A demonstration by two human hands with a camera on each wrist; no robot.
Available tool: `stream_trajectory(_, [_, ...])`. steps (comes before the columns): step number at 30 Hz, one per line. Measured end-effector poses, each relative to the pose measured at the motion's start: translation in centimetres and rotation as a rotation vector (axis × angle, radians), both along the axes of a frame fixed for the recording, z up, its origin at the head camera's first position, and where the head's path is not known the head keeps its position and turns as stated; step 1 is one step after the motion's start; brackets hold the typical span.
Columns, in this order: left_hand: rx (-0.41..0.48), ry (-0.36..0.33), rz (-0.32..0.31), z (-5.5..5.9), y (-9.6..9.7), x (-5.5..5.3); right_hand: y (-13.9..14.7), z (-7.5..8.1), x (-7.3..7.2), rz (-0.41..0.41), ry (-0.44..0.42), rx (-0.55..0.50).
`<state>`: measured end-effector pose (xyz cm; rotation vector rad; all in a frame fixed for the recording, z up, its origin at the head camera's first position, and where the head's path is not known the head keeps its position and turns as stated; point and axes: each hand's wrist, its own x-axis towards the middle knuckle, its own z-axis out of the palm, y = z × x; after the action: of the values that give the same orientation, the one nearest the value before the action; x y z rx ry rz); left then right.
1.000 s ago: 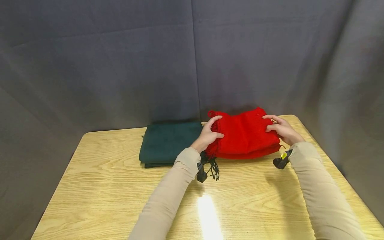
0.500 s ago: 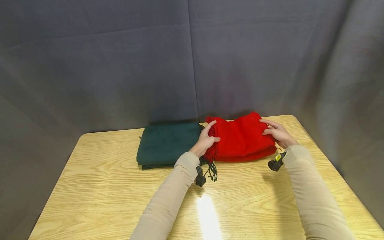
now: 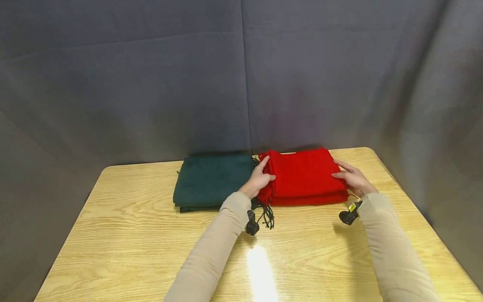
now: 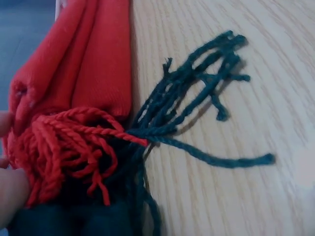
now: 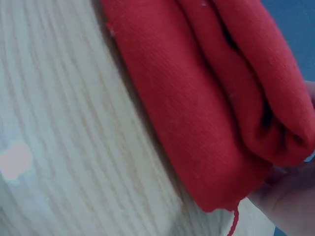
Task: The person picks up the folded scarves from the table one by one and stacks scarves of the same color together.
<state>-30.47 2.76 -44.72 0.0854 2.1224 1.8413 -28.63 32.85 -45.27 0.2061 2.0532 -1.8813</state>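
Note:
A folded red scarf (image 3: 303,176) with fringe lies on the wooden table, at the right of the head view. My left hand (image 3: 258,178) holds its fringed left end, thumb toward the near side and a finger reaching along the edge. At the opposite end my right hand (image 3: 354,179) grips the side edge; its hidden fingers cannot be seen fully. The right wrist view shows the scarf's stacked folds (image 5: 182,98) with the hand behind their end. Beside the red scarf, to the left, lies a folded dark green scarf (image 3: 213,180), partly behind my left wrist.
Dark green fringe (image 4: 197,83) spreads over the tabletop (image 3: 124,235) in front of the left hand, with red fringe (image 4: 64,147) close by. A grey curtain (image 3: 170,84) hangs behind the table's far edge. Small black wrist cameras (image 3: 252,224) hang under both sleeves.
The red scarf has come down and a little toward me, and its top now lies flatter and squarer. Both hands have lowered with it. The green scarf stays in place.

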Motion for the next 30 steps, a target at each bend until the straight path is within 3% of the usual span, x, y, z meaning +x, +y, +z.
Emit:
stream_trajectory(3, [-0.077,0.032,0.002,-0.2,0.2,0.0,-0.1,-0.2,0.1,-0.031,0.007,0.016])
stream_trajectory(7, [-0.244,0.112,0.015,-0.1,0.5,0.2,-0.2,-0.4,0.0,-0.055,0.032,0.083])
stream_trajectory(11, [-0.399,0.214,0.017,0.9,0.5,0.8,-0.4,0.0,-0.1,-0.119,0.079,0.221])
stream_trajectory(16, [-0.496,0.312,0.000,2.1,0.1,1.3,-1.4,1.7,0.5,-0.172,0.187,0.392])
stream_trajectory(23, [-0.424,0.389,0.056,3.1,-0.8,1.3,-2.4,3.5,1.0,-0.310,0.270,0.405])
stream_trajectory(30, [-0.303,0.387,0.101,3.8,-2.4,1.9,-3.6,3.6,1.6,-0.322,0.320,0.267])
